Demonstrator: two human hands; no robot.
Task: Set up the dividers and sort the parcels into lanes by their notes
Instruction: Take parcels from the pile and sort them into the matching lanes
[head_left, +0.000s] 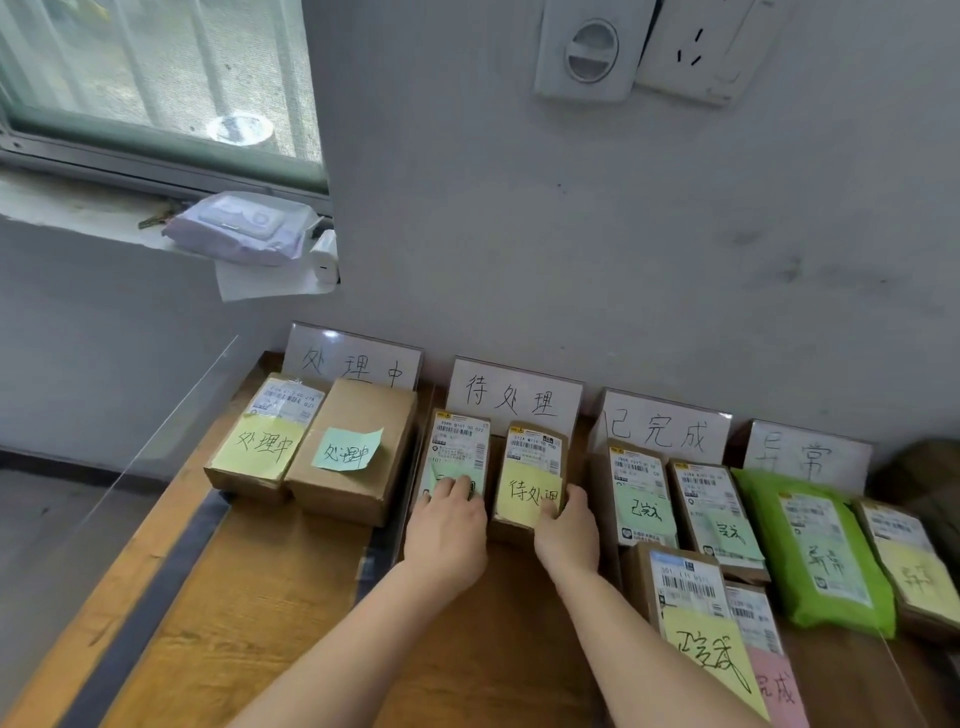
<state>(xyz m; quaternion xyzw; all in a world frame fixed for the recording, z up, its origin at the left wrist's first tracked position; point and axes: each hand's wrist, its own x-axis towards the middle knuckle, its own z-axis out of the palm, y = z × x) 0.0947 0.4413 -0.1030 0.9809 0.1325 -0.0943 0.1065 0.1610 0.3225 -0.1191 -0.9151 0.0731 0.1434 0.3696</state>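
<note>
Bench (291, 587) is a worn wooden top with a dark strip running along its left side, pushed up against a scuffed grey wall (571, 249). I can see four sign cards leaning on that wall, each heading a lane: 处理中 (353, 358), 待处理 (514, 397), 已完成 (665, 428) and 异常 (805, 457). Clear dividers stand between lanes; the left one (156, 447) is easiest to spot, tilting out past the bench edge.

My left hand (447, 525) lies flat and open, fingers spread over the green note on the left parcel (457, 452) in the 待处理 lane. My right hand (566, 525) is curled around the near right corner of the neighbouring parcel (532, 467), thumb on its yellow note, gripping it. Both parcels sit side by side just in front of their card.

Two boxes fill the 处理中 lane, four parcels the 已完成 lane, and a green mailer bag (815, 551) plus a box the 异常 lane.

Up left, a window sill (78, 208) holds a pack of wipes (239, 226); a wall socket (696, 47) sits top right.
</note>
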